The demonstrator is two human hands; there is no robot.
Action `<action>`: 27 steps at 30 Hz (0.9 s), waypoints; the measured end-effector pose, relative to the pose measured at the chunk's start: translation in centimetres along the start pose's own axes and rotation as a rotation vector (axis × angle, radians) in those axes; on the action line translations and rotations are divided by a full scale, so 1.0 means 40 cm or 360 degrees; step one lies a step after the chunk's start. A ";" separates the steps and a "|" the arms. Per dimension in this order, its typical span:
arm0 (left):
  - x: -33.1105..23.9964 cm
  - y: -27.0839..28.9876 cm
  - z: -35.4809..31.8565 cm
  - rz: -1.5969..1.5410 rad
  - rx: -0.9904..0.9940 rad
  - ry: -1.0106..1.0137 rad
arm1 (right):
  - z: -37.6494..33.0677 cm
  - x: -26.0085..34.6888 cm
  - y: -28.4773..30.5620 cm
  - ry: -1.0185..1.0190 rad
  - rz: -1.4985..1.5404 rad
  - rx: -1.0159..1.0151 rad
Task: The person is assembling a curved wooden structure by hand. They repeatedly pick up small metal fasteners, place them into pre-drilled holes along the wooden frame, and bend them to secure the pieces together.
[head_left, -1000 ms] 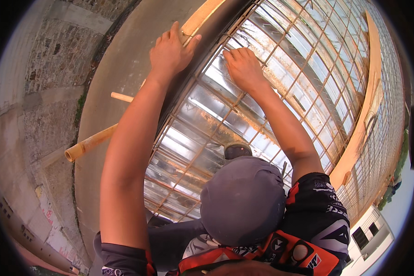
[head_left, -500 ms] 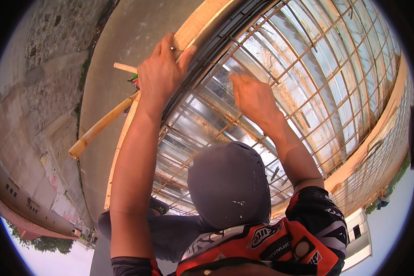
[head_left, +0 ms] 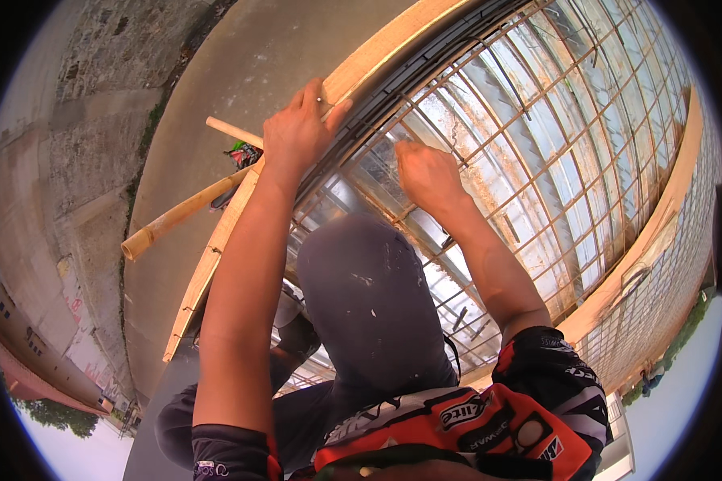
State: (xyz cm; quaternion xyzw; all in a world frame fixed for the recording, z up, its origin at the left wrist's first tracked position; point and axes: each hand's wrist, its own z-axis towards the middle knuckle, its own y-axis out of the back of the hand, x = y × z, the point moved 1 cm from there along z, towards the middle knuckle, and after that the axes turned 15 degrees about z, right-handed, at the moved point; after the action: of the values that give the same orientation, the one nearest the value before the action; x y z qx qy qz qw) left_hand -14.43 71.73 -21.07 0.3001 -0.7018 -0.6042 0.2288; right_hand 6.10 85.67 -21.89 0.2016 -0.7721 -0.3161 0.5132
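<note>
If the left hand slips, the wooden plank it clasps at eleven o'clock could shift; the right hand is curled, hold unclear.

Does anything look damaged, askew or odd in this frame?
Brown patches mar the shiny metal sheeting to the right of the right hand, perhaps rust or dirt. A nail by the left hand seems not driven flush into the board. No spill stands out.

An outdoor building site is indicated by the rebar mesh laid above shiny metal sheeting, edged by a timber board, with a bamboo pole seen alongside
</note>
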 end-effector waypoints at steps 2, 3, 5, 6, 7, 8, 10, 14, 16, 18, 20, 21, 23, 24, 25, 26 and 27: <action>-0.013 0.016 0.013 0.0041 0.0048 -0.0010 | 0.012 0.009 0.016 0.0028 -0.0071 -0.0025; -0.012 0.017 0.010 0.0038 0.0068 -0.0003 | 0.016 0.008 0.020 0.0033 -0.0071 -0.0017; -0.010 0.006 0.003 0.0039 0.0108 -0.0014 | 0.019 -0.003 0.015 0.0027 -0.0064 -0.0019; -0.008 0.003 0.005 0.0049 0.0108 -0.0031 | 0.018 -0.005 0.012 0.0065 -0.0060 -0.0040; -0.006 0.003 0.008 0.0061 0.0110 -0.0053 | 0.016 -0.006 0.009 0.0098 -0.0056 -0.0063; -0.002 0.007 0.005 0.0084 0.0116 -0.0072 | 0.011 -0.001 0.008 0.0135 -0.0040 -0.0087; 0.011 0.025 0.004 -0.0033 0.0189 -0.0122 | 0.010 0.000 0.019 0.0289 -0.0169 0.0048; 0.080 -0.002 0.052 -0.0190 0.0520 -0.0255 | 0.044 0.024 0.104 0.0319 -0.0315 0.0327; 0.062 0.015 0.040 0.0012 0.0131 -0.0353 | 0.048 -0.014 0.126 0.0245 -0.0278 0.0407; 0.025 0.072 0.004 -0.0014 -0.0207 -0.0452 | 0.034 -0.019 0.158 0.0178 -0.0303 0.0531; -0.035 0.137 -0.079 -0.0790 0.0261 -0.0103 | 0.021 -0.008 0.168 0.0215 -0.0362 0.0561; -0.057 0.164 -0.114 -0.0948 0.0642 0.0123 | 0.020 0.005 0.165 0.0249 -0.0387 0.0585; -0.034 0.012 -0.175 -0.1154 0.0810 0.0217 | 0.030 0.036 0.152 0.0326 -0.0396 0.0546; -0.054 -0.027 -0.178 -0.1091 0.0746 0.0218 | 0.025 0.035 0.142 0.0338 -0.0399 0.0536; -0.070 -0.065 -0.175 -0.1029 0.0684 0.0223 | 0.023 0.033 0.134 0.0351 -0.0402 0.0531; -0.089 -0.100 -0.168 -0.1043 0.0533 0.0218 | 0.017 0.034 0.127 0.0288 -0.0436 0.0543; -0.102 -0.130 -0.154 -0.1051 0.0387 0.0219 | 0.010 0.036 0.121 0.0279 -0.0422 0.0514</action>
State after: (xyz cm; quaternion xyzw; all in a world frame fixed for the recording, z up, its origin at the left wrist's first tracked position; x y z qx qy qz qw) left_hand -6.53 69.73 -24.99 0.5756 -0.6167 -0.5361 0.0306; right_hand 5.22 88.35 -17.67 0.4074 -0.7319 -0.2344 0.4933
